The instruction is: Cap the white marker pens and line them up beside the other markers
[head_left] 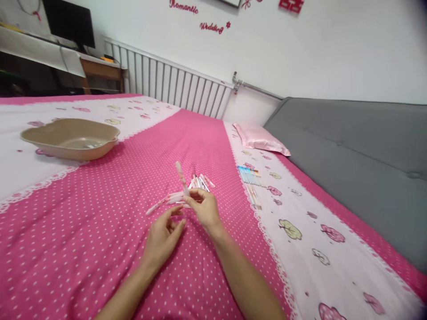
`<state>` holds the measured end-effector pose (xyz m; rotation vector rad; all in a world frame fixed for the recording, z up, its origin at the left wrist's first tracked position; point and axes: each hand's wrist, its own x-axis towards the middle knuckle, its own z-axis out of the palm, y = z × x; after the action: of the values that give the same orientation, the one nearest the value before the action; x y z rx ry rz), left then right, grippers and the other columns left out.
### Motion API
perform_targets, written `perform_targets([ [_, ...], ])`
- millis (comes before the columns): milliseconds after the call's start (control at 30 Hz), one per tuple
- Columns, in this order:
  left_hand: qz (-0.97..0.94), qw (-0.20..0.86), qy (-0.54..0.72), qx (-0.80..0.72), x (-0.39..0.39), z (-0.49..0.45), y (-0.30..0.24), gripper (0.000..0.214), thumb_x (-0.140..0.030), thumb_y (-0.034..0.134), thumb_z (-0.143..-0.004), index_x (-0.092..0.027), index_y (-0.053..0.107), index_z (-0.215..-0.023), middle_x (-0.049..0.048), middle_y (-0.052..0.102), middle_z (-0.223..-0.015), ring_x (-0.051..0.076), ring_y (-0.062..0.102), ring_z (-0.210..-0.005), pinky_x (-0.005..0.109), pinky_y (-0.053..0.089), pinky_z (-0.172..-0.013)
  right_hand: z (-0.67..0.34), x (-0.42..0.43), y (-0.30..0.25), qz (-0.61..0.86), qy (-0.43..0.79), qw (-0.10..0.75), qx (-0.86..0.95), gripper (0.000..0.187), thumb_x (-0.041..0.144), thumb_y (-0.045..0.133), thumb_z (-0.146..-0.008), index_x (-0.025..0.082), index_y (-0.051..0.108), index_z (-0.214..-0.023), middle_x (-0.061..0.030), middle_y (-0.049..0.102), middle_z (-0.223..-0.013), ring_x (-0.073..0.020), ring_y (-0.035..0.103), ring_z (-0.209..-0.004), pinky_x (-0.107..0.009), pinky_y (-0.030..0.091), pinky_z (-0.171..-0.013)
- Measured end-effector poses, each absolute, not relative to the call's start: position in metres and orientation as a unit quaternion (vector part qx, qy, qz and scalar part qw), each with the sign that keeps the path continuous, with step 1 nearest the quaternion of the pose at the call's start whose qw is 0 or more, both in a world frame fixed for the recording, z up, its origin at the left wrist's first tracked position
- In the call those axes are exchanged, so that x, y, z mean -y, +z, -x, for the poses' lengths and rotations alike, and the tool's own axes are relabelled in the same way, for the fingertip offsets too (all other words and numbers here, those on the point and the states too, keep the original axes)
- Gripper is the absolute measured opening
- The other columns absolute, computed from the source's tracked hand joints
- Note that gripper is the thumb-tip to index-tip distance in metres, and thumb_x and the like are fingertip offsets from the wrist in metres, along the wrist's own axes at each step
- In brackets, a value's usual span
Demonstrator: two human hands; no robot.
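Note:
My right hand (pixel 205 209) pinches a pale pink-and-white pen (pixel 182 178), held upright and tilted a little left. Just left of it, my left hand (pixel 163 233) has its fingers curved and its thumb apart, with nothing visible in it. Beyond the hands lies a loose pile of pens (pixel 199 182), pink, white and dark, partly hidden by my right hand. More pale pink pens (pixel 160 204) lie on the bed to the left of the pile. At the right, a neat row of blue pens (pixel 248 175) lies side by side, with several pinkish pens (pixel 254 197) below it.
A beige plastic basin (pixel 71 144) stands on the bed at the left, with small light things inside. A pink pillow (pixel 262 140) rests against the grey headboard (pixel 350 146). White radiator bars (pixel 167 80) run along the wall; a monitor (pixel 70 24) stands on a desk.

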<state>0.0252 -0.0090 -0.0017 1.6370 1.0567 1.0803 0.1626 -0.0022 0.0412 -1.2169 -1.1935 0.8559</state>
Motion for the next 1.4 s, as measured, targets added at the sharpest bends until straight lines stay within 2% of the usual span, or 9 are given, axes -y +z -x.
perform_targets([
  [67,-0.699,0.387,0.423,-0.427,0.009,-0.024,-0.003,0.037,-0.035,0.061,-0.076,-0.020,0.060,-0.109,0.0040,0.066,-0.088,0.013,0.051,-0.055,0.027,0.042,-0.057,-0.184,0.005,0.043,0.534,0.343,0.601,0.486,0.025,0.034,0.069,-0.069,0.016,0.069,-0.087,-0.0063,0.071,-0.085,-0.0179,0.065,-0.077,-0.031,0.051,-0.074],
  [167,-0.746,0.318,0.406,-0.421,0.007,-0.024,-0.005,0.029,-0.036,0.056,-0.077,-0.019,0.063,-0.100,0.0027,0.064,-0.080,0.014,0.051,-0.056,0.028,0.043,-0.058,-0.230,0.017,0.041,0.607,0.241,0.624,0.429,0.034,0.037,0.070,-0.065,0.014,0.070,-0.090,-0.0056,0.072,-0.084,-0.0171,0.065,-0.075,-0.030,0.050,-0.072],
  [367,-0.777,0.265,0.401,-0.407,0.000,-0.026,-0.011,0.029,-0.039,0.051,-0.079,-0.017,0.062,-0.094,0.0054,0.064,-0.089,0.015,0.054,-0.060,0.030,0.046,-0.062,-0.342,0.053,0.020,0.708,0.101,0.624,0.315,0.056,0.041,0.069,-0.061,0.009,0.065,-0.106,-0.0053,0.071,-0.076,-0.0179,0.063,-0.069,-0.028,0.048,-0.066],
  [500,-0.784,0.246,0.399,-0.407,-0.001,-0.025,-0.012,0.030,-0.041,0.051,-0.080,-0.017,0.062,-0.093,0.0061,0.064,-0.090,0.015,0.055,-0.061,0.031,0.047,-0.062,-0.395,0.069,0.002,0.768,0.040,0.592,0.241,0.051,0.038,0.069,-0.060,0.010,0.066,-0.103,-0.0058,0.070,-0.072,-0.0195,0.064,-0.066,-0.028,0.048,-0.061],
  [700,-0.790,0.238,0.394,-0.404,0.000,-0.024,-0.010,0.031,-0.042,0.050,-0.079,-0.017,0.063,-0.091,0.0073,0.065,-0.092,0.016,0.059,-0.063,0.032,0.049,-0.065,-0.422,0.065,-0.020,0.831,0.032,0.522,0.191,0.033,0.032,0.071,-0.066,0.012,0.068,-0.092,-0.0073,0.071,-0.075,-0.0197,0.065,-0.067,-0.029,0.050,-0.063],
  [833,-0.790,0.242,0.389,-0.408,0.001,-0.025,-0.007,0.032,-0.043,0.049,-0.079,-0.017,0.064,-0.090,0.0076,0.065,-0.093,0.016,0.058,-0.061,0.032,0.049,-0.063,-0.422,0.058,-0.025,0.857,0.055,0.471,0.202,0.025,0.037,0.060,-0.083,0.014,0.064,-0.093,-0.0034,0.068,-0.086,-0.0149,0.064,-0.076,-0.034,0.051,-0.075],
  [900,-0.792,0.238,0.387,-0.408,0.001,-0.025,-0.007,0.032,-0.043,0.049,-0.079,-0.017,0.064,-0.089,0.0074,0.065,-0.093,0.015,0.058,-0.059,0.031,0.049,-0.061,-0.420,0.055,-0.025,0.865,0.065,0.450,0.212,0.026,0.038,0.055,-0.087,0.015,0.063,-0.093,-0.0030,0.067,-0.090,-0.0145,0.063,-0.080,-0.035,0.051,-0.078],
  [1167,-0.799,0.228,0.375,-0.410,0.000,-0.024,-0.013,0.031,-0.042,0.048,-0.080,-0.017,0.063,-0.090,0.0076,0.063,-0.099,0.014,0.057,-0.058,0.031,0.050,-0.062,-0.415,0.048,-0.019,0.885,0.068,0.403,0.222,0.028,0.039,0.064,-0.079,0.016,0.067,-0.095,-0.0051,0.070,-0.093,-0.0180,0.064,-0.091,-0.037,0.048,-0.084],
  [1400,-0.798,0.227,0.376,-0.413,-0.001,-0.026,-0.012,0.031,-0.043,0.048,-0.080,-0.018,0.064,-0.090,0.0078,0.063,-0.098,0.014,0.058,-0.060,0.031,0.050,-0.063,-0.408,0.047,-0.014,0.899,0.069,0.370,0.221,0.027,0.039,0.058,-0.084,0.016,0.065,-0.097,-0.0053,0.067,-0.099,-0.0182,0.061,-0.095,-0.040,0.047,-0.086],
])
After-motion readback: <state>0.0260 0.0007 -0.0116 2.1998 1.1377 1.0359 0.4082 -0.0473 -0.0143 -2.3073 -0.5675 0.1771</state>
